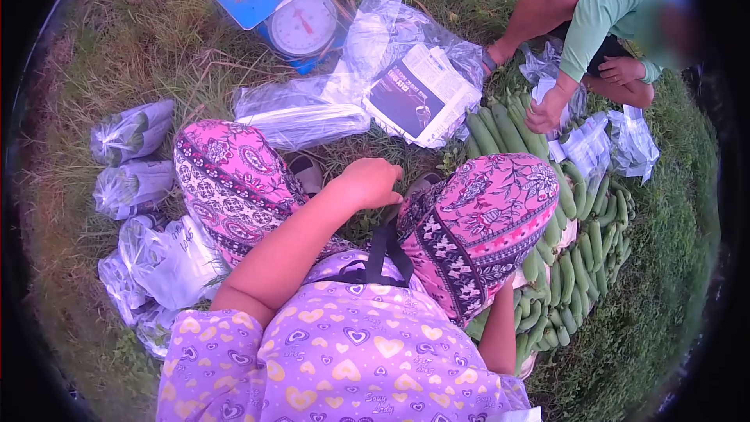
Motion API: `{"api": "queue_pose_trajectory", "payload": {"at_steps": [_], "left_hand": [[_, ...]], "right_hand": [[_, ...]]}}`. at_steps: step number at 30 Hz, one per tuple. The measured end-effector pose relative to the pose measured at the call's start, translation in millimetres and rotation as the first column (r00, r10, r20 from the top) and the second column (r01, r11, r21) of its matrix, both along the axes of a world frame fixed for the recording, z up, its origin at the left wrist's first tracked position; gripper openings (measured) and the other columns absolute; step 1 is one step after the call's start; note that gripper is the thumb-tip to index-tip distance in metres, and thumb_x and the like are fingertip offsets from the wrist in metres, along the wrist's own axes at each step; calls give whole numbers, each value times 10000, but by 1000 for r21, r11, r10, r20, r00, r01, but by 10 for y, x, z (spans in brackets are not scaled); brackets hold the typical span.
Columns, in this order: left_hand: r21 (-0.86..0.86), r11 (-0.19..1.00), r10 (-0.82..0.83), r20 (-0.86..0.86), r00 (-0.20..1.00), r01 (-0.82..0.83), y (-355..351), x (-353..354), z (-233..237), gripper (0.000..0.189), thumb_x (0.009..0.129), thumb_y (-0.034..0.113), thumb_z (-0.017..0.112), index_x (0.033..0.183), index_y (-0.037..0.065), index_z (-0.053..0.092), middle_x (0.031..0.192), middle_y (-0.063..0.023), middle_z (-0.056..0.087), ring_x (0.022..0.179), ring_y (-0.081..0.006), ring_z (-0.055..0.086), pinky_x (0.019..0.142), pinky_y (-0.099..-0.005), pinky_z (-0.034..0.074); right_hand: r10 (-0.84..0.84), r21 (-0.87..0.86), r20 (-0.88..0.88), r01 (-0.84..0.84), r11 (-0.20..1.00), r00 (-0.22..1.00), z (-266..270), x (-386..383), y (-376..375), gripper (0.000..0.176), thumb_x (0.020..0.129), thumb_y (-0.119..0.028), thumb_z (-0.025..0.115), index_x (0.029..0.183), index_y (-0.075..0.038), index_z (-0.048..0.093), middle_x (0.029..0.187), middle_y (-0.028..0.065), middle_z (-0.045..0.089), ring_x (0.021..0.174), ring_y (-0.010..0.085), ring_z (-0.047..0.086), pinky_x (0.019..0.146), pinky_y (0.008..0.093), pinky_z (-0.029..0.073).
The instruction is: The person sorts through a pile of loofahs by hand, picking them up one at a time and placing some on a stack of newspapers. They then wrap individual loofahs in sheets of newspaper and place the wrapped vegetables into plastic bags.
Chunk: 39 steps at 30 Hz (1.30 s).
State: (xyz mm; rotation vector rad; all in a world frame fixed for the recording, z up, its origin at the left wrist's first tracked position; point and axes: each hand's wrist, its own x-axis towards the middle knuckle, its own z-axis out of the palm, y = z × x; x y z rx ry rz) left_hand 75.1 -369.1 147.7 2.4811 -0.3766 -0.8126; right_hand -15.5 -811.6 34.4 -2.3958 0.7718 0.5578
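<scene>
My left hand [372, 184] is between my knees, above the grass and beside my shoe. Its fingers curl inward, and I see nothing held in them. My right forearm [498, 336] reaches down past the outside of my right knee, towards the pile of long green gourds [576, 273]. The knee hides my right hand and whatever it touches. Several rows of these gourds lie on the grass to my right. Ahead of me is a stack of newspaper [422, 98] with clear plastic bags [305, 121] beside it.
A blue dial scale [303, 23] stands on the grass at the front. Bagged gourds [134, 133] and filled plastic bags [168, 258] lie at my left. At the upper right, a co-worker in a green sleeve [605, 16] squats, one hand [548, 109] over the gourds, near plastic-wrapped bundles [633, 141].
</scene>
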Motion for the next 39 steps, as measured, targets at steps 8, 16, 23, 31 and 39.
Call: {"api": "queue_pose_trajectory", "payload": {"at_steps": [8, 16, 23, 31, 39], "left_hand": [[93, 996, 13, 5, 1000, -14, 83, -39, 116, 464, 792, 369, 676, 1132, 61, 607, 994, -187, 656, 959, -351, 626, 823, -444, 497], [59, 996, 72, 12, 997, -73, 269, -117, 201, 470, 796, 383, 672, 1133, 62, 607, 1019, -183, 655, 976, -345, 623, 847, -442, 491], [101, 989, 111, -10, 994, -109, 157, 271, -33, 459, 806, 400, 665, 1120, 69, 612, 1028, -166, 657, 997, -336, 616, 849, -435, 485], [262, 957, 121, 25, 992, -123, 13, 816, -715, 353, 823, 288, 651, 1098, 70, 611, 1075, -145, 626, 996, -324, 607, 834, -436, 487], [189, 966, 141, 189, 972, -177, 271, 1079, -1201, 275, 795, 155, 651, 1049, 58, 612, 1034, -131, 601, 953, -312, 596, 816, -424, 490]], "right_hand": [[437, -713, 150, -209, 670, 887, -456, -167, -8, 179, 838, -209, 519, 960, -126, 618, 927, 82, 585, 879, 299, 572, 734, 444, 458], [153, -344, 489, 28, 939, 859, 396, -117, 45, 587, 623, -310, 826, 1023, 28, 562, 814, 166, 633, 773, 290, 629, 750, 377, 486], [-445, 679, 681, -274, 681, 581, 1482, 1162, 42, 484, 935, -238, 534, 1329, 2, 385, 1231, 153, 533, 1103, 248, 540, 969, 411, 425], [134, 695, 425, -418, 585, 895, 798, 3405, 1610, 676, 772, -280, 747, 1276, 16, 408, 1085, 141, 574, 961, 210, 593, 814, 315, 484], [704, 359, 340, -778, 516, 624, -810, 3859, 2728, 693, 630, -380, 807, 1208, -66, 589, 1107, 158, 646, 978, 285, 632, 882, 353, 473]]}}
